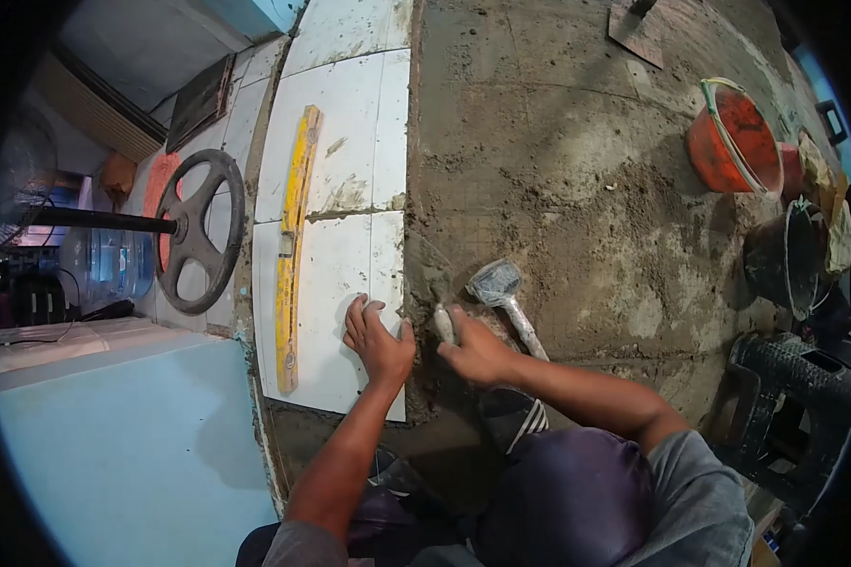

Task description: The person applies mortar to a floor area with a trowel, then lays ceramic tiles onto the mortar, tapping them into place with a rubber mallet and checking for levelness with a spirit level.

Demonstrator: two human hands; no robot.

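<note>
My left hand (380, 342) rests on a white tile (340, 274) near its right edge, fingers apart and holding nothing. In my right hand (477, 354) is the pale handle of a trowel (444, 324), whose blade is over wet mortar (425, 283) beside the tile edge. A mallet (496, 282) with a whitish, smeared handle lies on the rough floor just right of the trowel. On the tiles to the left lies a yellow spirit level (298, 246), roughly parallel to the tile edge.
An orange bucket (736, 142) and a black bucket (785, 255) stand at the right, above a dark stool (794, 397). A fan stand with a round base (199, 231) is at the left, above a light blue surface (132, 444). My sandalled foot (512, 419) is below my right hand.
</note>
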